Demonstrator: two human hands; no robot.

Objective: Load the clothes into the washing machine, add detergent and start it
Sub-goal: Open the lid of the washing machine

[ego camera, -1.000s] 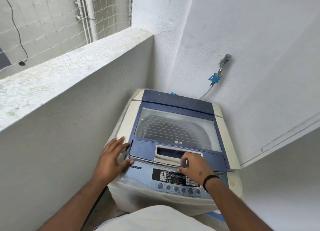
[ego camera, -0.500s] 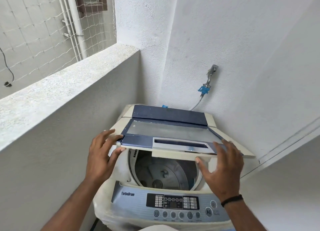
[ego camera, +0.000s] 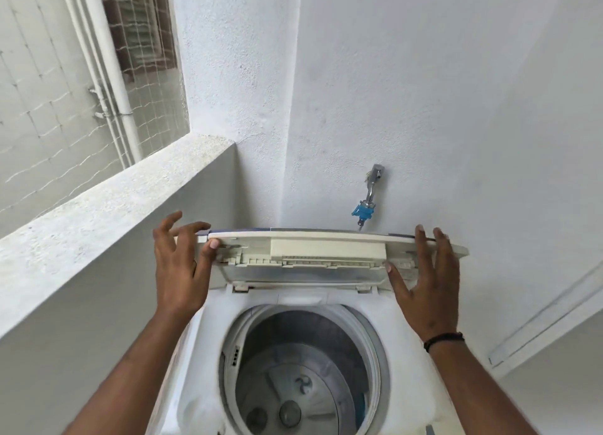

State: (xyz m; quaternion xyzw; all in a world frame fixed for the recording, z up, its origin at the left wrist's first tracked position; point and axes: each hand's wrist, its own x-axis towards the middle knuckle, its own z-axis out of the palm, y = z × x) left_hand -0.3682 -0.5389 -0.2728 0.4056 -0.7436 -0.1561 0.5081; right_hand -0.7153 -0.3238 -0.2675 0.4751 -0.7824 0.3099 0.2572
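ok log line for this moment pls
step: opening lid | left hand, right hand: on lid ends | drum: no clothes

Washing machine [ego camera: 202,353] in wall corner; floor unseen, drum [ego camera: 303,369] seemingly empty.
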